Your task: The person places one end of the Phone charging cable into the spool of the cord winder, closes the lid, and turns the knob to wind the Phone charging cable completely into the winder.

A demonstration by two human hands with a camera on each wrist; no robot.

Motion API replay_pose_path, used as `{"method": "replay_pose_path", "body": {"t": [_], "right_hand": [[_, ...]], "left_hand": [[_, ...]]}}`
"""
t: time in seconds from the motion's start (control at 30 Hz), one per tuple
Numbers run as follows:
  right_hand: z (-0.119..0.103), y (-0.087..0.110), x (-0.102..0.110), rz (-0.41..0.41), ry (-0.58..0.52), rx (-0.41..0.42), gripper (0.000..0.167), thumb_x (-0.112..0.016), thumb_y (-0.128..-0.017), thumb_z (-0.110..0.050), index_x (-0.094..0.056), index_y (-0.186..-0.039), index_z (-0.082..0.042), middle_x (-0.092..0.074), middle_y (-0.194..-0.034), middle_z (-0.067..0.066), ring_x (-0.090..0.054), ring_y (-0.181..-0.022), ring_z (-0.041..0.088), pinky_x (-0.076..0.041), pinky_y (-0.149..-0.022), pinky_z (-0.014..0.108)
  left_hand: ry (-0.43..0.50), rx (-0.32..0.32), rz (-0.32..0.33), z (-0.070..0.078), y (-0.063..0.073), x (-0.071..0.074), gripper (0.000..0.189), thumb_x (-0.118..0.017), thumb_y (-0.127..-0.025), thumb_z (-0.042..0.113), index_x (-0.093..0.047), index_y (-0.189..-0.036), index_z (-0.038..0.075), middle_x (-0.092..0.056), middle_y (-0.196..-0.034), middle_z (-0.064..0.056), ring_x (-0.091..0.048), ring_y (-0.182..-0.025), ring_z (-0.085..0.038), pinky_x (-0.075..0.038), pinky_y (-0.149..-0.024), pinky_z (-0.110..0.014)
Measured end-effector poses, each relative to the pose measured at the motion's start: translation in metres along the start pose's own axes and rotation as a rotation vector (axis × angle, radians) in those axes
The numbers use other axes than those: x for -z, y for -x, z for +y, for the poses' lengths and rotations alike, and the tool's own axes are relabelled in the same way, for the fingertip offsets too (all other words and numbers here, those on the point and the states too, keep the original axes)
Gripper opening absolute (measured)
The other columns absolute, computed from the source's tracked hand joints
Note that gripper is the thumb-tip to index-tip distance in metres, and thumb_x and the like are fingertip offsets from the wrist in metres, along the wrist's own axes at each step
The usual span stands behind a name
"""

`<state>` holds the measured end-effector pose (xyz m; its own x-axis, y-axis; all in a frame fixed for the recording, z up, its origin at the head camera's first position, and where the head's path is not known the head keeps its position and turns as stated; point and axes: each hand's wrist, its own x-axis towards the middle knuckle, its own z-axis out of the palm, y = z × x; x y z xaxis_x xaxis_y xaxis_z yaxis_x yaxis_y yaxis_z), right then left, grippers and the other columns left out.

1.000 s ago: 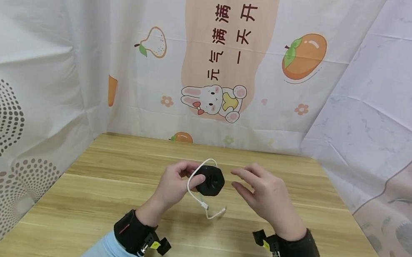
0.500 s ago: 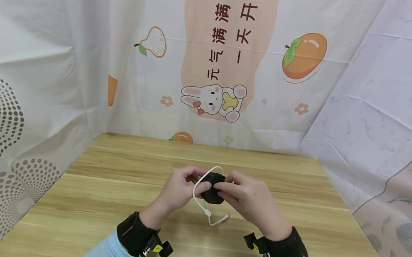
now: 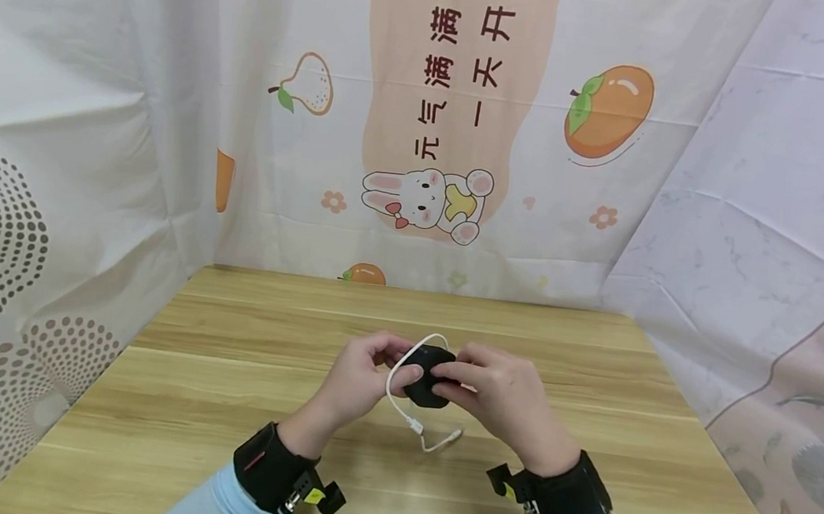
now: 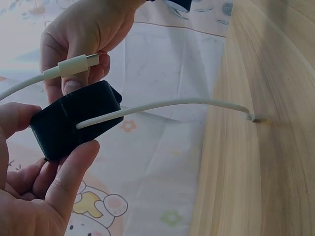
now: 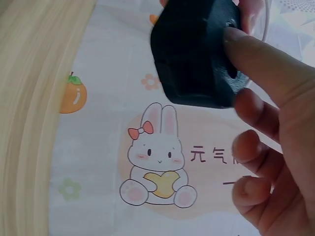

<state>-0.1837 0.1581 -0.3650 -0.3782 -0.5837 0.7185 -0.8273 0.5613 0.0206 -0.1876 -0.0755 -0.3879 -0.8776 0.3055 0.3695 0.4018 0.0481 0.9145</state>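
A black hexagonal cable winder [image 3: 423, 396] is held up over the table between both hands. My left hand [image 3: 361, 381] grips its left side, thumb on the near face and fingers behind. My right hand [image 3: 510, 397] pinches at the middle of the face turned to me. In the right wrist view, the thumb [image 5: 251, 54] lies at a recess in that face, with the other fingers curled beside it. A thin white cable [image 3: 389, 384] leaves the winder and loops past my left thumb. One cable end carries a small plug with a metal tip [image 4: 92, 60].
The wood-grain table [image 3: 230, 405] lies under both hands. A printed curtain [image 3: 288, 219] hangs behind its far edge, with further cloths at the left [image 3: 89, 173] and right [image 3: 734, 207]. Black camera bands [image 3: 276, 469] circle both wrists.
My right hand has moved left from beside the winder and taken hold at its face. The winder and left hand have shifted slightly right and nearer; over the last half second little has moved.
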Motion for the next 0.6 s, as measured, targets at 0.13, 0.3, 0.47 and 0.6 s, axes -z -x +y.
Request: {"method": "replay_pose_path", "body": {"t": [0.13,0.3,0.47,0.6], "right_hand": [[0.002,0.000,-0.006,0.061,0.007,-0.005,0.018,-0.091,-0.076,-0.025,-0.082,-0.090,-0.019,-0.059,-0.076,-0.008,-0.053,-0.057,0.005,-0.043,-0.048,0.021],[-0.001,-0.001,-0.014,0.143,0.023,-0.008,0.017,-0.088,-0.080,-0.026,-0.077,-0.080,-0.013,-0.057,-0.072,-0.005,-0.054,-0.056,0.007,-0.046,-0.048,0.023],[-0.006,-0.001,-0.019,0.175,0.048,-0.032,0.023,-0.078,-0.091,-0.027,-0.070,-0.075,-0.013,-0.052,-0.070,-0.005,-0.048,-0.053,0.005,-0.041,-0.045,0.021],[-0.009,0.000,-0.023,0.180,0.028,-0.084,0.024,-0.076,-0.089,-0.020,-0.062,-0.071,-0.015,-0.046,-0.067,-0.007,-0.041,-0.052,0.003,-0.034,-0.044,0.018]], "left_hand": [[0.041,0.024,0.011,-0.002,-0.001,0.000,0.028,-0.079,-0.090,0.010,-0.072,-0.115,-0.002,-0.066,-0.090,-0.013,-0.063,-0.082,-0.027,-0.061,-0.065,-0.041],[0.088,0.037,0.032,-0.001,-0.001,-0.001,0.028,-0.077,-0.091,0.009,-0.070,-0.115,-0.004,-0.065,-0.093,-0.015,-0.064,-0.081,-0.025,-0.061,-0.066,-0.047],[0.085,0.035,0.064,-0.001,0.000,-0.002,0.027,-0.078,-0.090,0.010,-0.071,-0.112,-0.003,-0.066,-0.094,-0.013,-0.067,-0.084,-0.025,-0.061,-0.066,-0.040],[0.020,-0.032,0.105,-0.002,0.000,-0.005,0.023,-0.081,-0.087,0.009,-0.073,-0.107,0.000,-0.066,-0.092,-0.011,-0.067,-0.088,-0.024,-0.059,-0.068,-0.032]]}}
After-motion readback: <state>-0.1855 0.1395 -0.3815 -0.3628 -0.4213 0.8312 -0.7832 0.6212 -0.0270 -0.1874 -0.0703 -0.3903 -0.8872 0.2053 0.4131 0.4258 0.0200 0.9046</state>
